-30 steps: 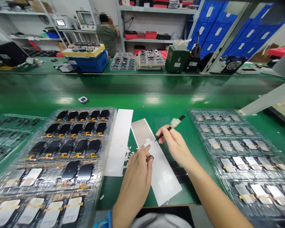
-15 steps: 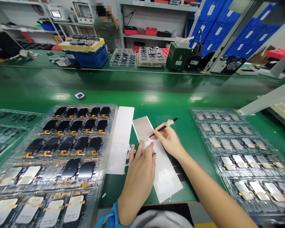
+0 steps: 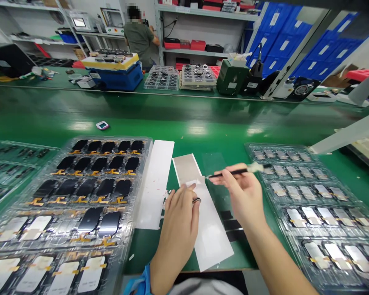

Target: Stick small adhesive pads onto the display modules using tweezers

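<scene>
Left tray: a clear blister tray (image 3: 110,141) on the green counter (image 3: 197,131) holds rows of dark phone screens (image 3: 89,188) with gold flex tails.

Loose sheet: a white film strip (image 3: 155,184) lies flat just right of the tray, with white scraps along its right edge.

Left hand (image 3: 180,221): half closed, fingers curled and together, its fingertips at the near edge of the tab below; whether they pinch it, I cannot tell.

Main strip: a long white liner strip (image 3: 212,237) runs away from the person, its far end leaning slightly left. A grey foil patch (image 3: 186,169) covers that far end, and a small white tab (image 3: 193,182) sits where white meets grey.

Right hand (image 3: 241,192): closed around a slim black pick (image 3: 233,173), held like a pen, its point aimed left across the strip's long axis, just right of the tab. The left hand is nearer the tab.

Right tray: a second clear tray (image 3: 258,145) holds silver-backed screens (image 3: 313,196).
</scene>
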{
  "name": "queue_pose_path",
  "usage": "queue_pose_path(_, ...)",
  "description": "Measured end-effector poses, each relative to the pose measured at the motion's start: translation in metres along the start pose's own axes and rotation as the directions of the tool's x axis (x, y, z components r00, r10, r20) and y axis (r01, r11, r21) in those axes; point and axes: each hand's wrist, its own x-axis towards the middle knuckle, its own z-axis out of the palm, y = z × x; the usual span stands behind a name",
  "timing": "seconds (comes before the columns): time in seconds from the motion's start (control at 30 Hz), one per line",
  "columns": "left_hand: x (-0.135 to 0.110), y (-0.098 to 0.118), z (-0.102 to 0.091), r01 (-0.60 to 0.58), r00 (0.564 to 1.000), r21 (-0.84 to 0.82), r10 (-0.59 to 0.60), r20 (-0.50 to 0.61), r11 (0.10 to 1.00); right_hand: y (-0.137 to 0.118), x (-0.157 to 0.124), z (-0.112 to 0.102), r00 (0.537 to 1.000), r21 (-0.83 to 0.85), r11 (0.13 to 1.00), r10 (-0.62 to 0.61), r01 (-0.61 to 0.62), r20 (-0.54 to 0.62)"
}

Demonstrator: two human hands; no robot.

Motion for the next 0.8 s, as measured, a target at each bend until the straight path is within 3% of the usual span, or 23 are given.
queue_pose_path(0.07, 0.0, 0.003, -0.003, 0.085, 0.993, -0.276, -0.103, -0.051, 0.957, -0.008, -0.016, 0.001, 0.991, 0.0, 0.995, -0.099, 0.1, -0.088)
queue_pose_path(0.17, -0.001, 0.012, -0.007, 0.17, 0.97, -0.609, -0.24, -0.034, 0.774, -0.009, -0.041, 0.006, 0.969, 0.0, 0.982, -0.187, 0.189, -0.162)
queue_pose_path(0.3, -0.001, 0.022, -0.007, 0.236, 0.953, -0.798, -0.291, 0.08, 0.555, -0.001, -0.058, 0.015, 0.969, 0.002, 0.98, -0.196, 0.198, -0.15)
queue_pose_path(0.4, -0.002, 0.025, -0.005, 0.242, 0.952, -0.86, -0.28, 0.121, 0.45, 0.0, -0.06, 0.017, 0.969, -0.014, 0.98, -0.2, 0.201, -0.141)
queue_pose_path(0.8, -0.004, 0.026, 0.001, 0.237, 0.952, -0.874, -0.283, 0.12, 0.424, 0.002, -0.061, 0.016, 0.964, -0.01, 0.979, -0.201, 0.203, -0.175)
